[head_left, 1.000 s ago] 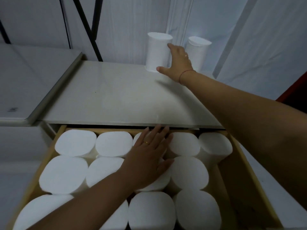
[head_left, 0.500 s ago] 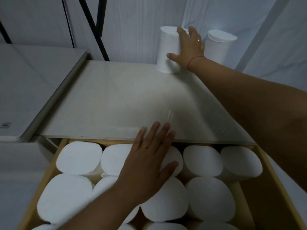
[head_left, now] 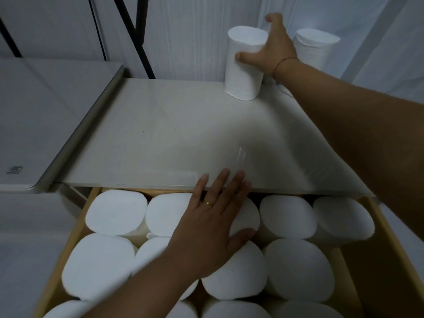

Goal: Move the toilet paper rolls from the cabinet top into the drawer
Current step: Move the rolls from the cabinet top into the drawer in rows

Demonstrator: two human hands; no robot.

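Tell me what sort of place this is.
Probably a storage or utility corner indoors, though that is a guess. A wooden drawer packed with toilet paper rolls sits under a pale cabinet top, a white appliance-like lid adjoins it, and white sheeting hangs behind.

two rolls upright at cabinet top back right | open drawer before it, packed with rolls

1. Your right hand wraps an upright roll at one o'clock on the cabinet top.
2. A second roll stands just beside it.
3. Your left hand lies flat on the packed rolls in the open drawer at six o'clock.
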